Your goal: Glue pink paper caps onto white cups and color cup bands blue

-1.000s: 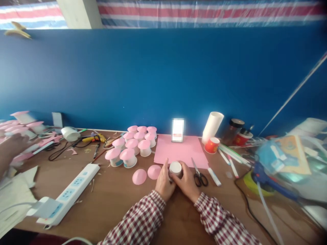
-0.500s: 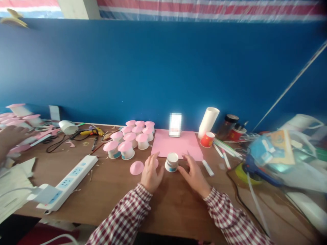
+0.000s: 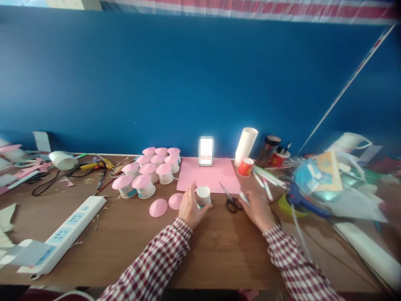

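Two bare hands, in red-and-white checked sleeves, work before us at a brown table [image 3: 216, 255], seen from the head camera. Our left hand [image 3: 192, 207] is half curled around the left side of a small white paper cup [image 3: 204, 195], its thumb across the front near the base; we cannot tell whether the fingers press on it. The cup rests on the table just below a flat pink sheet [image 3: 208, 174]. Our right hand [image 3: 258, 209] lies low and bent, its fingertips at a white marker [image 3: 244, 198]; whether it grips the marker, we cannot tell. Between our hands lie black-handled scissors [image 3: 233, 204], blades pointing away from us. Beside our left hand are two loose pink cones [image 3: 158, 207], the nearer one to the hand partly hidden by it. Farther left we find a cluster of white cups topped with pink cones [image 3: 148, 169], and nearer us a white power strip [image 3: 64, 232]. Beyond the sheet's right edge stand a red cup [image 3: 245, 167] and a tall white roll [image 3: 246, 146]. To the far right sits a blue glue gun [image 3: 305, 201]. A blue wall [image 3: 200, 79] rises behind everything.
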`<state>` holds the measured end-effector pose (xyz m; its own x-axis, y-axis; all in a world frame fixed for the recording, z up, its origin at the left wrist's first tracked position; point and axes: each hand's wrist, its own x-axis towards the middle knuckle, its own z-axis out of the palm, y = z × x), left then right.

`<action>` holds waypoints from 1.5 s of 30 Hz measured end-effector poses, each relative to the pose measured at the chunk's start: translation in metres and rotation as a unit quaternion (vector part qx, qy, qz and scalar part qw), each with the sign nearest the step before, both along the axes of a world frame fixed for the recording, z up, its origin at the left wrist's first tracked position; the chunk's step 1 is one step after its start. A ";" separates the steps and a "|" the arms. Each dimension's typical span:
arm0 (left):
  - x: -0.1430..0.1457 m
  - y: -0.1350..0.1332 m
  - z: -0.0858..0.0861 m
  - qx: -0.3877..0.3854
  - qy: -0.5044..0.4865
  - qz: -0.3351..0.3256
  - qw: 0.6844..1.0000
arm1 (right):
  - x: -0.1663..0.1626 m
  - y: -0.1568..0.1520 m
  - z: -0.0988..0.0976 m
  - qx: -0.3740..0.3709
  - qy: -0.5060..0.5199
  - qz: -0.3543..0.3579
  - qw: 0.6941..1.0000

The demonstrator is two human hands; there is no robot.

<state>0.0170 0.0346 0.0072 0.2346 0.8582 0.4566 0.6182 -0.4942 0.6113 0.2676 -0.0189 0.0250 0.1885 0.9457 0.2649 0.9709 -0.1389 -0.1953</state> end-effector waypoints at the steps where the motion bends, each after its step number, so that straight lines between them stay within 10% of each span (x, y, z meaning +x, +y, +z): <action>1: 0.002 0.001 -0.002 -0.010 0.001 0.001 1.000 | 0.000 0.000 -0.001 0.005 0.005 0.005 1.000; 8: 0.002 0.002 -0.010 -0.053 -0.047 -0.006 0.997 | 0.011 0.003 -0.015 0.091 0.082 0.008 0.992; 14: 0.006 -0.004 0.008 -0.112 -0.233 -0.069 0.963 | -0.011 0.006 0.010 0.175 0.284 0.064 0.940; 17: 0.013 -0.007 0.023 -0.259 -0.391 -0.164 0.868 | -0.029 0.015 0.023 0.126 0.492 0.079 0.858; 23: 0.016 -0.008 0.029 -0.497 -0.610 -0.221 0.576 | -0.054 0.031 0.017 0.096 0.699 0.083 0.704; 27: 0.012 -0.006 0.020 -0.529 -0.626 -0.245 0.517 | -0.060 0.028 0.004 0.030 0.740 0.094 0.665; 31: 0.013 -0.005 0.013 -0.515 -0.610 -0.242 0.552 | -0.062 0.023 0.002 0.028 0.762 0.104 0.639; 40: 0.013 -0.007 0.006 -0.244 -0.352 -0.177 0.886 | -0.061 0.018 0.006 0.050 0.797 0.104 0.592; 45: 0.015 -0.008 0.005 -0.166 -0.273 -0.153 0.935 | -0.060 0.019 0.005 0.068 0.799 0.120 0.585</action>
<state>0.0318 0.0263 0.0122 0.3015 0.9048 0.3006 0.0299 -0.3241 0.9455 0.2077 0.0002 0.0301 0.1646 0.9863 0.0066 -0.4789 0.0858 -0.8737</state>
